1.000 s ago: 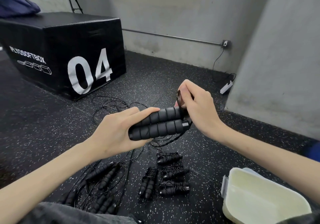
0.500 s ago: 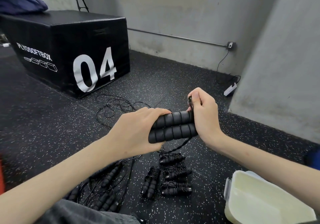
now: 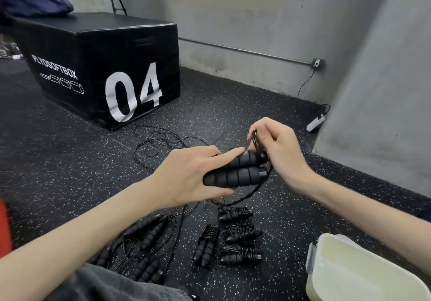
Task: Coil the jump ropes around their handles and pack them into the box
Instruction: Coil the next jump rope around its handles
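Handles (image 3: 235, 172), two black foam ones side by side, sit clamped in our left hand (image 3: 186, 177) above the floor; our right hand (image 3: 277, 151) pinches a cord loop (image 3: 256, 138) at their ends. Below lies speckled black floor (image 3: 70, 160), with grey walls (image 3: 256, 20) behind. Four coiled ropes (image 3: 240, 233) lie beneath, loose ropes (image 3: 149, 230) tangled partly under our left arm. The box (image 3: 349, 275) is cut off at the lower right. A black plyo box (image 3: 105, 67) stands far left.
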